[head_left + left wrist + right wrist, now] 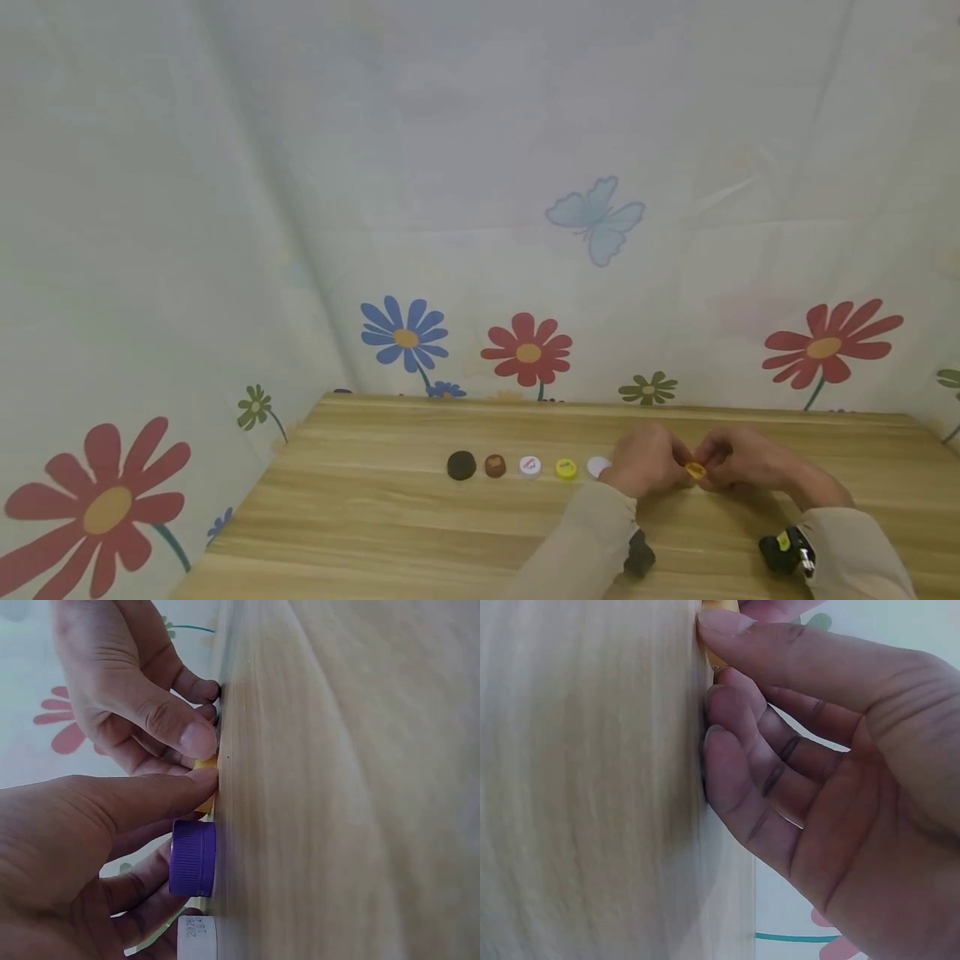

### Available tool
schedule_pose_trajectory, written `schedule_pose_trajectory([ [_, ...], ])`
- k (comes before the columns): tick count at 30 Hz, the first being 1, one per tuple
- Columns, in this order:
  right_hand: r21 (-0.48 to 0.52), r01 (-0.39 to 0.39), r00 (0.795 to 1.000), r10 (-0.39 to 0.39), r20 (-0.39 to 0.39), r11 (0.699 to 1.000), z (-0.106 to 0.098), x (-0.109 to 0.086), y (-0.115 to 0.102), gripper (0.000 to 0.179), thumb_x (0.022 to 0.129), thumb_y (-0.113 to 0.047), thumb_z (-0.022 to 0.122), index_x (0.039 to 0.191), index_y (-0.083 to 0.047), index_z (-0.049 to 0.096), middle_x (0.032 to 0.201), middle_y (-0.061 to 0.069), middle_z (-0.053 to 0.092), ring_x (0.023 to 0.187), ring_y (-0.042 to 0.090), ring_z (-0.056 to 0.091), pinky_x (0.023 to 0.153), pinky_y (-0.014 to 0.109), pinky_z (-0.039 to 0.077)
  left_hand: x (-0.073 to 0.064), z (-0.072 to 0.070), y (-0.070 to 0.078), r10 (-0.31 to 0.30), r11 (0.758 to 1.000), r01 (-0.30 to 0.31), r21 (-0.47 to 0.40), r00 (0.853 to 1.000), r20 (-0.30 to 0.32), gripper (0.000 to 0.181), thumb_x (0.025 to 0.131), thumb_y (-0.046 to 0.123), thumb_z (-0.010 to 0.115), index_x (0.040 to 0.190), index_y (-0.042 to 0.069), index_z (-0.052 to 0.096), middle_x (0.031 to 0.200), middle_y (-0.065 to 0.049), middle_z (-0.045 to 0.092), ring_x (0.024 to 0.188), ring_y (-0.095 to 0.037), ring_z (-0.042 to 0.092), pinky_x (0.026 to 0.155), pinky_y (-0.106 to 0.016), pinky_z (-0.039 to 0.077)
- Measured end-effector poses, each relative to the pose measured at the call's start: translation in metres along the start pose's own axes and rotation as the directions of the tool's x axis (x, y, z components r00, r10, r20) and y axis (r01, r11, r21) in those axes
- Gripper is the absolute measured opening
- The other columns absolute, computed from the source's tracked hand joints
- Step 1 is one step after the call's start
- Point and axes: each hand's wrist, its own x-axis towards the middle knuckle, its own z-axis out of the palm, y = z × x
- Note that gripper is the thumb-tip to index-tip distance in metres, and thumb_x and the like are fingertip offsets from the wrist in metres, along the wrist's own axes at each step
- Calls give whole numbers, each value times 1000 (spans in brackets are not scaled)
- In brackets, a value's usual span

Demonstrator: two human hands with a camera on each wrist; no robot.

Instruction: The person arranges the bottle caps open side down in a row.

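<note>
Both hands meet at one orange-yellow bottle cap (695, 472), low over the wooden table. My left hand (647, 460) pinches its left side with thumb and fingers, while my right hand (753, 458) pinches the opposite side. In the left wrist view a ribbed purple bottle cap (193, 859) stands beside the left fingers, next to a white cap (197, 937) with printed characters. The purple one is hidden behind the left hand in the head view. The right wrist view shows the right thumb (780, 645) against the orange-yellow cap, other fingers curled near the tabletop.
Leftward along the table (360, 517) runs a row of caps: a white cap (597, 467), a yellow cap (566, 469), a white cap with red print (530, 467), a brown cap (495, 465) and a black cap (461, 465). A flower-printed curtain (465, 208) stands behind.
</note>
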Motion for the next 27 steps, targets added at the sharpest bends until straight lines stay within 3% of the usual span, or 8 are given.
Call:
schedule_pose_trajectory([
  [6, -3, -3, 1000, 3, 5, 1000, -4, 0, 2, 23, 88, 1, 79, 107, 7, 67, 92, 7, 67, 84, 24, 61, 68, 32, 55, 1, -1, 2, 17, 1000, -17, 17, 1000, 2, 15, 81, 32, 94, 94, 32, 86, 84, 26, 70, 75, 4, 52, 69, -15, 39],
  [11, -35, -18, 1000, 17, -25, 999, -6, -2, 1, 26, 90, -2, 76, 113, 6, 68, 99, 8, 67, 89, 24, 60, 73, 34, 53, 1, -5, -4, 92, 995, -93, 28, 996, 11, 32, 83, 35, 90, 114, 29, 83, 96, 22, 72, 82, 6, 57, 72, -13, 41],
  [15, -79, -30, 988, 18, -152, 996, -8, -5, -3, 32, 100, -16, 71, 123, 7, 67, 111, 14, 70, 98, 28, 64, 77, 40, 56, -4, -12, -16, 82, 990, -82, -112, 997, -4, 45, 90, 38, 84, 132, 22, 75, 117, 14, 73, 101, 1, 65, 83, -18, 50],
  [18, -129, -22, 955, -17, -296, 991, -7, -8, -8, 45, 107, -30, 66, 130, 9, 63, 121, 25, 69, 105, 39, 67, 82, 51, 59, -10, -23, -26, 47, 981, -55, -189, 998, -44, 51, 95, 43, 79, 139, 18, 70, 132, 9, 70, 120, -8, 65, 97, -27, 52],
  [20, -186, -5, 925, -65, -373, 983, -6, -9, -11, 53, 108, -35, 63, 137, 10, 59, 129, 32, 64, 112, 48, 65, 86, 60, 57, -12, -31, -34, 49, 987, -62, -151, 995, -88, 54, 98, 47, 75, 142, 17, 68, 138, 6, 68, 128, -13, 62, 104, -31, 50],
  [22, -250, 1, 900, -110, -421, 968, -4, -9, -14, 59, 108, -39, 62, 142, 9, 56, 137, 37, 58, 120, 56, 58, 91, 69, 51, -14, -41, -42, 64, 996, -73, -60, 989, -130, 60, 99, 53, 70, 145, 15, 65, 143, 3, 65, 133, -16, 58, 108, -34, 47],
  [25, -344, 19, 880, -179, -440, 939, 1, -9, -17, 67, 108, -43, 61, 149, 8, 50, 147, 41, 47, 130, 64, 46, 97, 79, 40, -18, -55, -55, 75, 995, -64, 72, 982, -172, 68, 100, 62, 64, 151, 16, 60, 151, -2, 59, 142, -21, 52, 114, -44, 43],
  [27, -395, 24, 874, -211, -437, 919, 4, -7, -18, 71, 107, -46, 61, 153, 7, 46, 151, 42, 42, 134, 66, 38, 99, 83, 33, -21, -65, -63, 76, 992, -56, 114, 981, -177, 74, 100, 65, 60, 156, 16, 54, 157, -5, 53, 148, -24, 45, 118, -51, 38],
])
